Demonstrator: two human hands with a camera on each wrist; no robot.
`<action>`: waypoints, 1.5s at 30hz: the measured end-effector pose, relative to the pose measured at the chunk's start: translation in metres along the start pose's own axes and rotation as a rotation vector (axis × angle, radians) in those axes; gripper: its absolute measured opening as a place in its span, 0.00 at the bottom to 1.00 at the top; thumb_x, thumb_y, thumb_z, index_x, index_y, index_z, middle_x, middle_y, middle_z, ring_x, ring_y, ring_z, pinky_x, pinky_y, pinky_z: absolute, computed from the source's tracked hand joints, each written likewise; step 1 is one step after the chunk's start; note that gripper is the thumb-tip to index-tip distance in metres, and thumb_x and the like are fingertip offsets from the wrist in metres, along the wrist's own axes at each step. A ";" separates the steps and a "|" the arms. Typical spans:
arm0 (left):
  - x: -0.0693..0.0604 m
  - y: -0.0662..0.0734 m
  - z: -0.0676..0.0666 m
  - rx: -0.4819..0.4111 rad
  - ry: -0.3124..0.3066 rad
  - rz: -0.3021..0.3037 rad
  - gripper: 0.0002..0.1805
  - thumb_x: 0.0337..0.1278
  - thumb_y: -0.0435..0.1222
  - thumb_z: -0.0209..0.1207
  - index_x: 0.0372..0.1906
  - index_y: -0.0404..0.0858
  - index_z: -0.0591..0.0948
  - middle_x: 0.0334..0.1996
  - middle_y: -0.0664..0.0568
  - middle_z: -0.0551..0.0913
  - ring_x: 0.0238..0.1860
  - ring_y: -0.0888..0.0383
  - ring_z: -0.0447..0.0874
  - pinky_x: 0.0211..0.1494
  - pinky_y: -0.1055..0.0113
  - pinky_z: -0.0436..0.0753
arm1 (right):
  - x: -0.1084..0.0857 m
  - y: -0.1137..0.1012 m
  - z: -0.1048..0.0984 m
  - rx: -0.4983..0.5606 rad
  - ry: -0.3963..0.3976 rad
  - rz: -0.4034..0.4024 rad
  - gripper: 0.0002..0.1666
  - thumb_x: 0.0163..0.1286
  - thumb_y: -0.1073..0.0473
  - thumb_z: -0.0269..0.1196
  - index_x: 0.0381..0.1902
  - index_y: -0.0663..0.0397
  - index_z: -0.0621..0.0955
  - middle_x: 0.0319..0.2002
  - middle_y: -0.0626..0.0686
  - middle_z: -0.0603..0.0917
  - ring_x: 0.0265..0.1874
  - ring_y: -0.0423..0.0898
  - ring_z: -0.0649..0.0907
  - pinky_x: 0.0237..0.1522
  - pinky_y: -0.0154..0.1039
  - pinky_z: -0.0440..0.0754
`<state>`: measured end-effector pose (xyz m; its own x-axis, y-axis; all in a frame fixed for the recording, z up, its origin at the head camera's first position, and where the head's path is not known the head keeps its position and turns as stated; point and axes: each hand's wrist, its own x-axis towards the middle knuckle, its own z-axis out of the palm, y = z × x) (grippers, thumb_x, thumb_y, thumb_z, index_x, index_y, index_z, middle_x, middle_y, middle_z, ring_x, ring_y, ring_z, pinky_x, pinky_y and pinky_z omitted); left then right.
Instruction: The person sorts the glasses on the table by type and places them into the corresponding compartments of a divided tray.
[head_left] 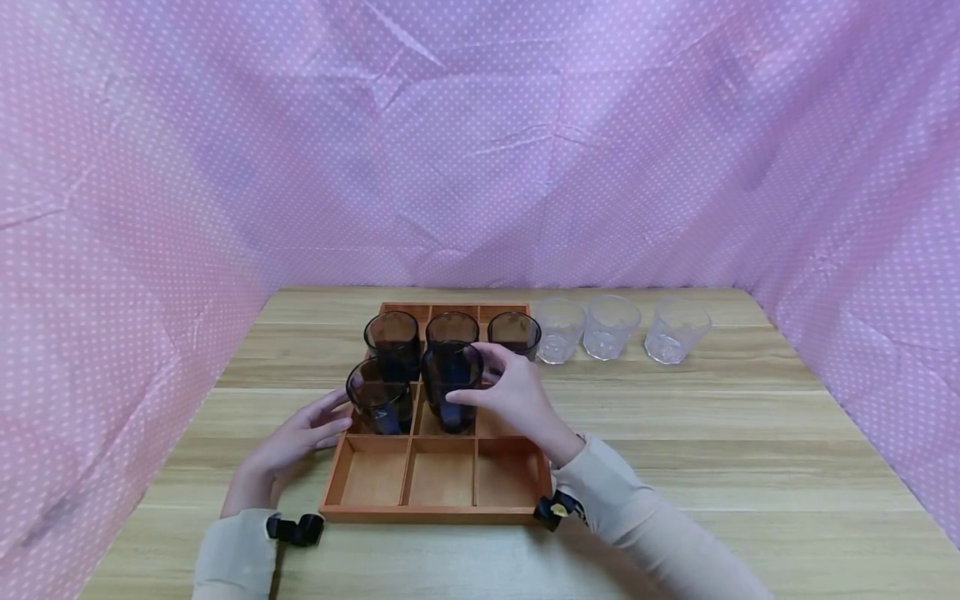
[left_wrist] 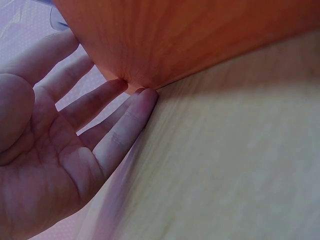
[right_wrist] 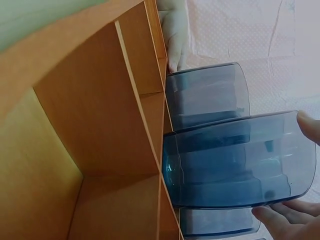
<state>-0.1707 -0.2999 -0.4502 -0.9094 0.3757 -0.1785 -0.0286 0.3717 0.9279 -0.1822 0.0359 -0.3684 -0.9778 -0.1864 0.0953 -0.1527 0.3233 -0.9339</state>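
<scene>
My right hand (head_left: 517,398) pinches a dark tinted glass (head_left: 452,387) near its rim, thumb on the near side and fingers opposite. That glass (right_wrist: 240,162) stands upright, its base at the middle compartment of a wooden divided tray (head_left: 435,516); whether it touches the floor, I cannot tell. Another dark glass (head_left: 381,398) sits in the compartment to its left. My left hand (head_left: 300,432) has its fingers extended against the tray's left side; in the left wrist view the fingertips touch the orange-brown tray wall (left_wrist: 195,40) near the tabletop.
Three more dark glasses stand along the tray's back row: left (head_left: 392,337), middle (head_left: 452,326) and right (head_left: 514,332). Right of the tray are three clear glasses (head_left: 559,329) on the wooden table (head_left: 712,450). Pink dotted cloth (head_left: 480,167) hangs around the table.
</scene>
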 end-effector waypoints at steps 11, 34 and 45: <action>0.001 0.000 0.000 -0.015 -0.006 0.005 0.37 0.72 0.40 0.50 0.76 0.33 0.48 0.75 0.28 0.47 0.73 0.31 0.49 0.60 0.60 0.79 | -0.001 0.005 0.004 -0.095 -0.017 0.030 0.43 0.45 0.52 0.80 0.61 0.54 0.77 0.59 0.53 0.82 0.55 0.51 0.83 0.56 0.44 0.80; 0.002 -0.001 -0.001 0.000 -0.016 0.028 0.37 0.72 0.40 0.50 0.76 0.32 0.48 0.74 0.28 0.47 0.72 0.30 0.50 0.60 0.60 0.79 | -0.002 0.008 0.007 -0.161 -0.084 0.066 0.45 0.45 0.49 0.79 0.62 0.51 0.75 0.62 0.56 0.79 0.58 0.56 0.80 0.59 0.50 0.78; 0.001 -0.002 -0.001 -0.010 -0.012 0.022 0.37 0.72 0.40 0.50 0.76 0.32 0.48 0.74 0.27 0.47 0.71 0.31 0.52 0.58 0.66 0.79 | -0.003 0.007 0.008 -0.214 -0.112 0.067 0.46 0.49 0.49 0.78 0.64 0.51 0.72 0.64 0.57 0.76 0.60 0.57 0.78 0.61 0.52 0.76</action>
<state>-0.1719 -0.3013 -0.4517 -0.9047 0.3941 -0.1616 -0.0123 0.3550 0.9348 -0.1788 0.0317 -0.3774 -0.9667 -0.2557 -0.0141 -0.1267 0.5252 -0.8415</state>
